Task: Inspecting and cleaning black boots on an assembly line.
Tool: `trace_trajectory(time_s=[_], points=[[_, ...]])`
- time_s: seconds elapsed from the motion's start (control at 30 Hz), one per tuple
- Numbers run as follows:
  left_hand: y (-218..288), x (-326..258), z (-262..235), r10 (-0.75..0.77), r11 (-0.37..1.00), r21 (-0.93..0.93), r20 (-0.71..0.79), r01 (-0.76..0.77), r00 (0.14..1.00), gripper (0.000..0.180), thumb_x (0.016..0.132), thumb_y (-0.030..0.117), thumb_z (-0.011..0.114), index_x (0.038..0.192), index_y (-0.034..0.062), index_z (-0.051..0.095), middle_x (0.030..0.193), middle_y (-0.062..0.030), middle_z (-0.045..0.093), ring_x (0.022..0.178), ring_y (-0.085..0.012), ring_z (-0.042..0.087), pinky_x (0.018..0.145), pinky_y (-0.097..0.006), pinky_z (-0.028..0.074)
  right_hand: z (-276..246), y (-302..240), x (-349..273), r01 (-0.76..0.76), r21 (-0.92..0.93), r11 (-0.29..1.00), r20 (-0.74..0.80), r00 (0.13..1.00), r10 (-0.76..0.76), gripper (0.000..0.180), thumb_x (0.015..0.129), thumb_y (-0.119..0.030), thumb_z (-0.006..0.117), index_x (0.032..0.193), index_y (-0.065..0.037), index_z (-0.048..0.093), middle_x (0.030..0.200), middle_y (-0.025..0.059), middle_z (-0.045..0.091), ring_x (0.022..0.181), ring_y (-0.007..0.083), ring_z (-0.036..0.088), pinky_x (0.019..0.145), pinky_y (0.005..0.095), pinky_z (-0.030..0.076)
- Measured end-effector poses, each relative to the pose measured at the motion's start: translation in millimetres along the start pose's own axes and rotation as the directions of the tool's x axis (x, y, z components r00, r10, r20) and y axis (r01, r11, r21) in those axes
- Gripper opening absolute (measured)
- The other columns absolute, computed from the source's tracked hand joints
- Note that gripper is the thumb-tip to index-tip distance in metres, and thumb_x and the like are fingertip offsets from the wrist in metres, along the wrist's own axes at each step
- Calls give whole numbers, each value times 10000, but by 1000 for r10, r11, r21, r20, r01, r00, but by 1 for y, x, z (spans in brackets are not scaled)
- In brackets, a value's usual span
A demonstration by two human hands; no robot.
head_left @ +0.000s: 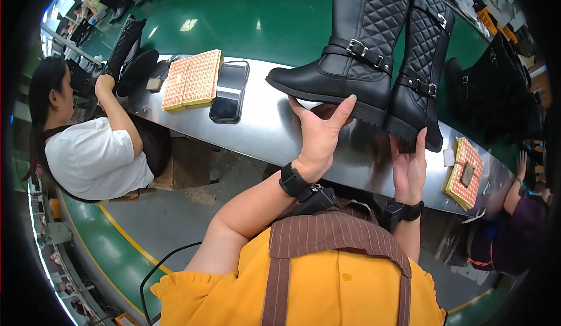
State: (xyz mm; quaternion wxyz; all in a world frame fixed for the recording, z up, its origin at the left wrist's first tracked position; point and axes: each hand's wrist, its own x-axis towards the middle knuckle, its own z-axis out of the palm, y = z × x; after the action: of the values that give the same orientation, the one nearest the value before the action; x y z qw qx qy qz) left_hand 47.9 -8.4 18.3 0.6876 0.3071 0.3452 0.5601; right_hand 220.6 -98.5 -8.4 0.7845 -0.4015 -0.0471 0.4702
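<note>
Two tall black quilted boots with buckled straps are held up above a shiny metal bench [257, 130]. My left hand [320, 132] cups the sole of the left boot [345, 51] from below, fingers wrapped up at its instep. My right hand [409, 165] supports the sole and heel of the right boot [422, 69], fingers reaching up its side. Both boots stand upright, side by side and touching. Black bands sit on both my wrists.
On the bench lie an orange patterned block [191, 79] and a black phone [229, 91]; another orange block [465, 173] lies at the right. A person in white [93, 151] at the left handles a black boot [125, 48]. More boots stand on the green belt [234, 16].
</note>
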Motion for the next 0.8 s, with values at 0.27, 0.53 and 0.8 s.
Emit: trace_trajectory(time_s=[0.27, 0.53, 0.8], points=[[-3, 2, -10, -130, 991, 7, 103, 130, 986, 691, 909, 70, 703, 1383, 165, 208, 1326, -84, 478, 1177, -215, 549, 953, -448, 517, 3, -6, 1, -65, 6, 998, -52, 997, 65, 500, 933, -330, 689, 1309, -45, 522, 1283, 98, 580, 1194, 248, 551, 1073, 437, 463], [-11, 7, -13, 62, 997, 48, 95, -67, 994, 877, 848, -3, 744, 1431, 115, 99, 1322, -117, 454, 1175, -198, 529, 1032, -363, 444, 0, 0, 3, -43, -47, 998, -75, 996, 40, 494, 944, -352, 672, 1315, -60, 525, 1293, 70, 589, 1177, 214, 563, 1036, 418, 472], [-28, 6, -26, 86, 995, 44, 69, -89, 994, 992, 820, -12, 765, 1484, 140, 43, 1413, -124, 347, 1259, -232, 443, 1078, -394, 391, -3, 9, 1, 13, -81, 997, -114, 993, -22, 450, 967, -341, 643, 1299, -54, 547, 1247, 73, 625, 1122, 199, 599, 971, 391, 496]])
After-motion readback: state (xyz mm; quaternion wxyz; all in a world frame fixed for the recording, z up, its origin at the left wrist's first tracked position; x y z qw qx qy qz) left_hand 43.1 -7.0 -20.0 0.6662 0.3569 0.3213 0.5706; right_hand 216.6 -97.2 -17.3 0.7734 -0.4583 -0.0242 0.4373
